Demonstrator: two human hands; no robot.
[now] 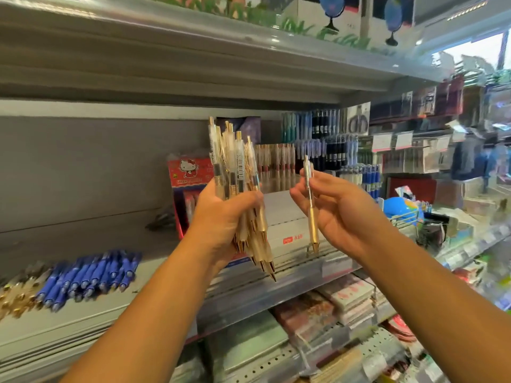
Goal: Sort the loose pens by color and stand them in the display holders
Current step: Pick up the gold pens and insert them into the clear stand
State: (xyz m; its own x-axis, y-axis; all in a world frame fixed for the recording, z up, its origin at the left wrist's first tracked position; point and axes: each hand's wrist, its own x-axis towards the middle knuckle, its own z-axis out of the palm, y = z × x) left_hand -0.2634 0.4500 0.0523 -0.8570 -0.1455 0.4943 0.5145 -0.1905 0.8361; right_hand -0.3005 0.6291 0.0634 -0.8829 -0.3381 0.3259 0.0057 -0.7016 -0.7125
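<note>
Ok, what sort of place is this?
Most likely a stationery shop: rows of racked pens, packaged goods hanging alongside, notebooks stacked underneath. The left hand grips a bundle of gold pens, the right hand a single gold pen.

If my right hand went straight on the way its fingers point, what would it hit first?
Probably the bundle of gold pens in your left hand: your right hand, pinching a single gold pen, points leftward at it across a gap, though depth is unclear.
</note>
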